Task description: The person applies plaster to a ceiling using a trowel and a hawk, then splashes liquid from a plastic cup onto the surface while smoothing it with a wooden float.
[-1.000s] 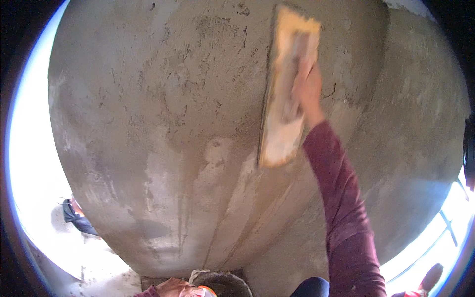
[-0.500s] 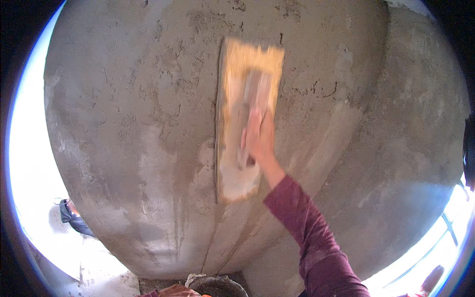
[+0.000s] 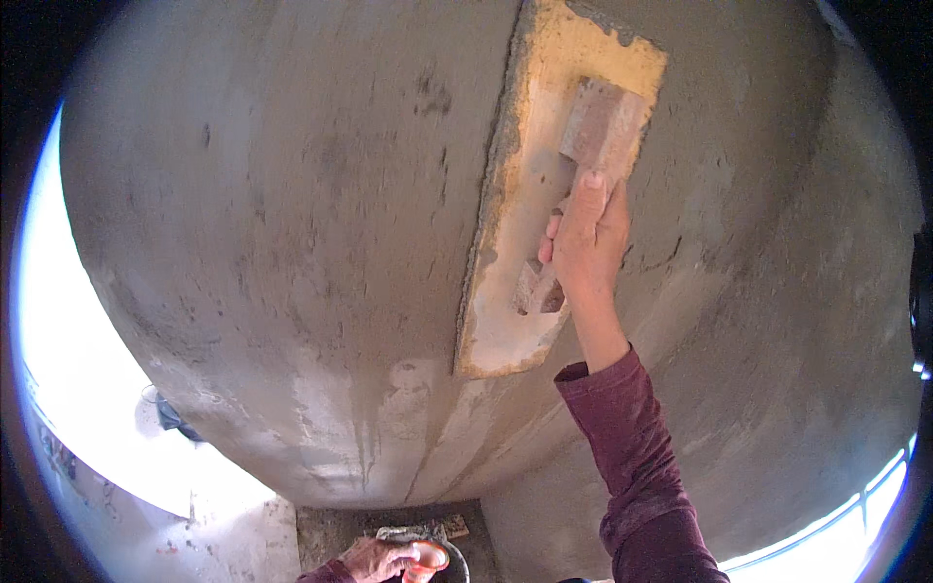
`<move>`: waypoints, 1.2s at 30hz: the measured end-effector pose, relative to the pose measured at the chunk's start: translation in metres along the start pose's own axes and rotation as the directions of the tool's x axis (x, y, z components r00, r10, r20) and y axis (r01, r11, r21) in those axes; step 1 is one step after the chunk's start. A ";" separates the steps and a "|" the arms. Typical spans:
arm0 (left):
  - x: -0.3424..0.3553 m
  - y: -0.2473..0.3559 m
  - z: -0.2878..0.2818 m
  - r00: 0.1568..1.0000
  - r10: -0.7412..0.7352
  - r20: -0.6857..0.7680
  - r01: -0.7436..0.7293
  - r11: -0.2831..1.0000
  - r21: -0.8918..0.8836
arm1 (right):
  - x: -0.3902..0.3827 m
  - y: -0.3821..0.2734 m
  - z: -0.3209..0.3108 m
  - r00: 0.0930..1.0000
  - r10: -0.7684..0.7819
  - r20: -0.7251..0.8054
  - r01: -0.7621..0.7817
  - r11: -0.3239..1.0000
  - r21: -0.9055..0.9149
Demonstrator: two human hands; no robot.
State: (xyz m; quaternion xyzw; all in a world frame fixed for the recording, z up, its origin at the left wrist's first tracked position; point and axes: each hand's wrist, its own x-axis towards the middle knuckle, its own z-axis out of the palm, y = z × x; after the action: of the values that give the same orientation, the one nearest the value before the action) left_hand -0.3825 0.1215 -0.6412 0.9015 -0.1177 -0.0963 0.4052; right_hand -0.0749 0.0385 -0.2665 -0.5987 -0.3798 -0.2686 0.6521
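My right hand point(image 3: 593, 233) is closed around the handle of a long yellow plastering float point(image 3: 544, 58). The float stands nearly upright and tilted a little to the right against the wet grey plaster wall point(image 3: 321, 223). Grey mortar lines its left edge. Low in the view, my left hand point(image 3: 377, 561) grips an orange, cup-like thing point(image 3: 424, 558) with a pale round opening. Its lower part runs out of the picture, so its exact kind is unclear.
Behind the orange thing, a dark bucket point(image 3: 461, 556) is partly hidden. Another wall face point(image 3: 777, 389) meets this one on the right. Bright light fills the left side, where a dark object point(image 3: 175, 418) shows beyond the wall's edge. Pale floor point(image 3: 233, 544) lies at lower left.
The float and my right hand have moved up and to the right across the wall. My left hand with the orange thing now shows more fully at the bottom; the view has shifted somewhat.
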 end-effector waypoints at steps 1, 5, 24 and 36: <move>-0.001 0.011 -0.011 0.997 -0.018 -0.074 0.018 1.000 -0.011 | 0.010 -0.007 0.001 0.999 0.038 0.006 -0.038 0.999 0.005; -0.020 0.049 -0.055 0.978 -0.062 -0.199 0.049 0.996 -0.073 | 0.061 -0.039 -0.001 1.000 0.012 -0.013 -0.012 1.000 0.002; -0.096 0.173 -0.159 0.817 -0.550 -0.175 0.489 0.820 -0.297 | -0.154 0.089 0.024 0.806 0.453 0.380 -0.363 0.886 -0.287; -0.095 0.220 -0.238 0.761 -0.495 -0.420 0.483 0.864 -0.145 | 0.126 -0.094 0.108 0.952 -0.210 0.222 0.237 0.966 -0.106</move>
State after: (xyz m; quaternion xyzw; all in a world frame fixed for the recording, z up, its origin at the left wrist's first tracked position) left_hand -0.4383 0.1753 -0.3126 0.8926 0.2181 0.0075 0.3945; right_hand -0.0975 0.1450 -0.1097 -0.6183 -0.4929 -0.3009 0.5330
